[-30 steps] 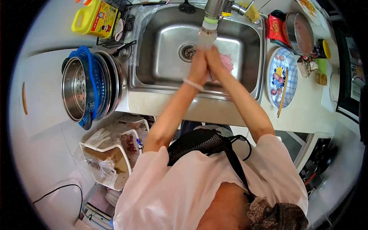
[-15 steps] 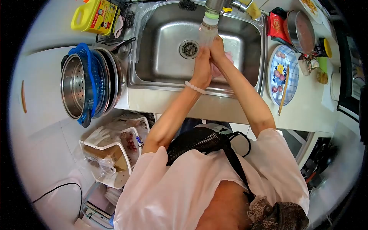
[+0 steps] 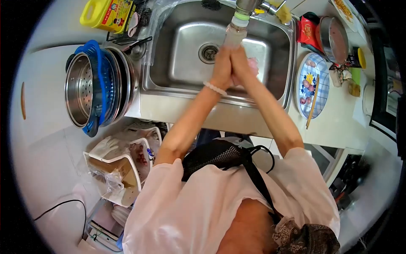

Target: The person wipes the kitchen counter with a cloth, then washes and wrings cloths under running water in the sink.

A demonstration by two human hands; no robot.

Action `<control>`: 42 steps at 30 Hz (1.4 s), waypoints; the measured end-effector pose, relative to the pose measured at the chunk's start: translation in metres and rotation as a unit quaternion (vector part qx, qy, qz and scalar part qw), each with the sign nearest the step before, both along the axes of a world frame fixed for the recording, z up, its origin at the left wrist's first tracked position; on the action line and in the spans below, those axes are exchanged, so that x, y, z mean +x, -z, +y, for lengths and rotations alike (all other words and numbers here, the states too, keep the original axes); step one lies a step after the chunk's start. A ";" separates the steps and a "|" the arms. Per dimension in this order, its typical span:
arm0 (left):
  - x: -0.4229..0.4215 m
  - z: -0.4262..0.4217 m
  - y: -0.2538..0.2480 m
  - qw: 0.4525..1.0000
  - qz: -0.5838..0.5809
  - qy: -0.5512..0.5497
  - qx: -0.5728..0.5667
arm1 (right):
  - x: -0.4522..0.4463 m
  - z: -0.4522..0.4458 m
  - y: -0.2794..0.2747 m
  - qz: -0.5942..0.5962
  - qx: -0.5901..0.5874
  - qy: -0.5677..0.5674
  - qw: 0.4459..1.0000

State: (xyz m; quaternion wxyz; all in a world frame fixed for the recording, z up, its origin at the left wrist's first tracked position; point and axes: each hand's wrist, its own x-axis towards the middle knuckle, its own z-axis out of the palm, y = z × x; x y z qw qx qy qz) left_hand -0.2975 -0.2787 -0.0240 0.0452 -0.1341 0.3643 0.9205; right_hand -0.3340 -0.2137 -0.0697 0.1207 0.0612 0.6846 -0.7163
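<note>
Over the steel sink [image 3: 169, 55], my left hand [image 3: 222, 70] and right hand [image 3: 240, 63] press against each other, palm to palm. Both are just below the faucet [image 3: 242, 16], where a clear stream of water [image 3: 234, 36] runs down onto them. Motion smears the fingers, and whether anything lies between the palms is hidden. A soft pink item [image 3: 253, 64], perhaps a cloth, is in the sink behind my right hand and partly covered by it. Left of my hands is the drain [image 3: 208, 53]. A pale bead bracelet [image 3: 215, 88] circles my left wrist.
Left of the sink, steel pots and a blue colander [image 3: 103, 84] are stacked. A yellow jug [image 3: 107, 16] stands behind them. At right are an oval plate [image 3: 322, 91] with shallots and chopsticks, a round metal pan [image 3: 336, 40] and a red packet [image 3: 308, 33]. Below hangs a white bin [image 3: 134, 169].
My hands have shifted slightly down and rub against each other, the right one now lying closer along the left. Water keeps running. The view has tilted a little.
</note>
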 end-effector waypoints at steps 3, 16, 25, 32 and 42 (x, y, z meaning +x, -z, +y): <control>-0.018 -0.028 0.008 0.994 -0.100 0.043 0.019 | 0.048 -0.024 -0.016 0.114 -0.028 0.074 0.990; -0.017 -0.022 0.015 0.997 -0.069 0.045 -0.010 | 0.042 -0.017 -0.001 0.092 -0.053 0.053 0.993; -0.015 -0.012 0.039 0.999 -0.014 0.002 -0.036 | 0.029 -0.012 -0.025 -0.023 -0.119 0.053 0.991; 0.007 0.007 0.009 0.998 0.004 0.003 -0.060 | 0.001 0.001 0.010 -0.067 0.028 0.036 0.997; -0.010 -0.016 0.023 0.995 -0.088 0.011 -0.055 | 0.042 -0.007 -0.002 -0.116 -0.158 0.020 0.980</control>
